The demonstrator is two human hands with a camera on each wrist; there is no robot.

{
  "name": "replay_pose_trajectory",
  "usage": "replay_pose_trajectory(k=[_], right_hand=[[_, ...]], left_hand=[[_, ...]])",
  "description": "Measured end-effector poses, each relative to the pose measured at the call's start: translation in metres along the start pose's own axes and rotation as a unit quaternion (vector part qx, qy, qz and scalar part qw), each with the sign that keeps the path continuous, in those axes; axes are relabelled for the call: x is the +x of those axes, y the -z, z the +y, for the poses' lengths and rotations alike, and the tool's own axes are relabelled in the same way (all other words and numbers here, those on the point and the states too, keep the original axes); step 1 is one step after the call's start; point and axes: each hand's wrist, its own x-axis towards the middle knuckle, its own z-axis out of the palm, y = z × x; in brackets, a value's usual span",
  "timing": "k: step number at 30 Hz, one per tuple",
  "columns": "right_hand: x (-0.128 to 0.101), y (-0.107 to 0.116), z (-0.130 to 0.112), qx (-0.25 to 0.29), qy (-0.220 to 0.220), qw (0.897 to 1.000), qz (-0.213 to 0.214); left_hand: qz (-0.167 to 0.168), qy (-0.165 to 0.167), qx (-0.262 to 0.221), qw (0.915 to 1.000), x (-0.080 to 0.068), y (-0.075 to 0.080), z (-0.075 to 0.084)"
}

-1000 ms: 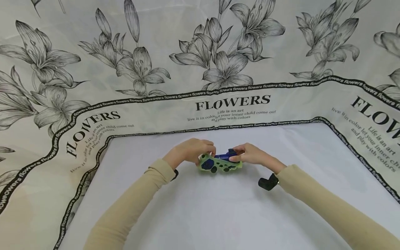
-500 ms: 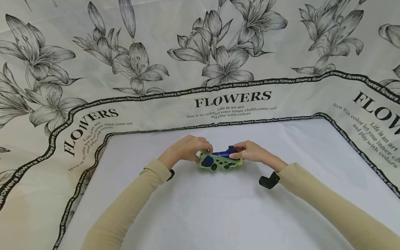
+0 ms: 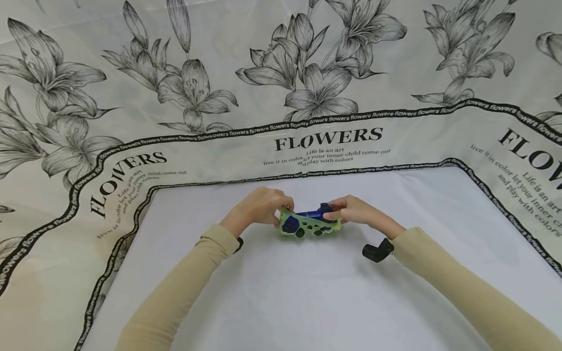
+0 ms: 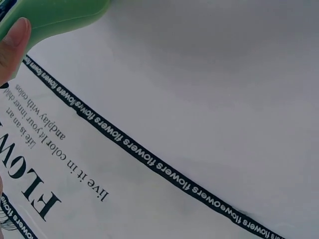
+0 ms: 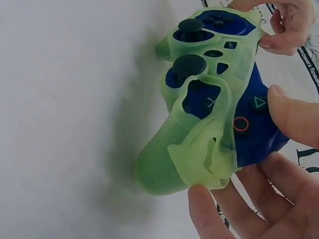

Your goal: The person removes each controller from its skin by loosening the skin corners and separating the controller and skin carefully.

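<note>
A blue game controller [image 5: 259, 137] is partly inside a translucent green silicone cover [image 5: 154, 164]. Both black thumbsticks and the directional pad poke through the cover's openings. At the right end, the triangle and circle buttons lie outside it, and a flap of the cover there is folded over. My left hand [image 3: 261, 205] pinches the covered left end between thumb and fingers. With the thumb beside the triangle button and the fingers underneath, my right hand [image 3: 354, 210] grips the exposed end. The left wrist view catches only a thumb [image 4: 15, 42] against the green cover.
A white tabletop [image 3: 281, 292] lies beneath the hands. Behind it rises a pale cloth [image 3: 219, 161] printed with flowers and lettering. A black wrist camera [image 3: 377, 250] hangs under the right forearm.
The head view has tilted slightly, so everything sits a little differently in it. Both hands keep their hold on the controller, with only small shifts.
</note>
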Motion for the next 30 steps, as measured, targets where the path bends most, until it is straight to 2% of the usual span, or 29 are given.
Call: replay_pose_trajectory(k=[3,7,13,16,20,25,30], right_hand=[[-0.001,-0.002,0.003,0.023,-0.003,1.000,-0.002],[-0.005,-0.006,0.003,0.023,0.003,1.000,0.004],[-0.008,-0.010,0.000,0.018,0.019,1.000,0.010],[-0.008,-0.012,0.000,0.018,0.019,1.000,0.007],[-0.009,-0.012,0.001,0.016,0.016,1.000,0.013],[-0.011,-0.012,0.002,0.018,0.015,0.999,0.033],[-0.010,-0.016,0.002,0.016,0.007,0.998,0.061]], left_hand=[[-0.009,0.006,0.011,0.9999,0.001,0.002,0.002],[-0.037,0.020,0.021,0.9989,0.002,0.005,0.006],[-0.057,0.061,-0.012,0.9965,-0.001,0.004,0.006],[-0.051,0.071,-0.036,0.9955,-0.005,0.000,0.005],[-0.024,0.063,-0.061,0.9959,-0.007,-0.003,0.004],[0.005,0.055,-0.086,0.9948,-0.008,-0.008,0.003],[0.039,0.060,-0.104,0.9920,-0.013,-0.021,0.003]])
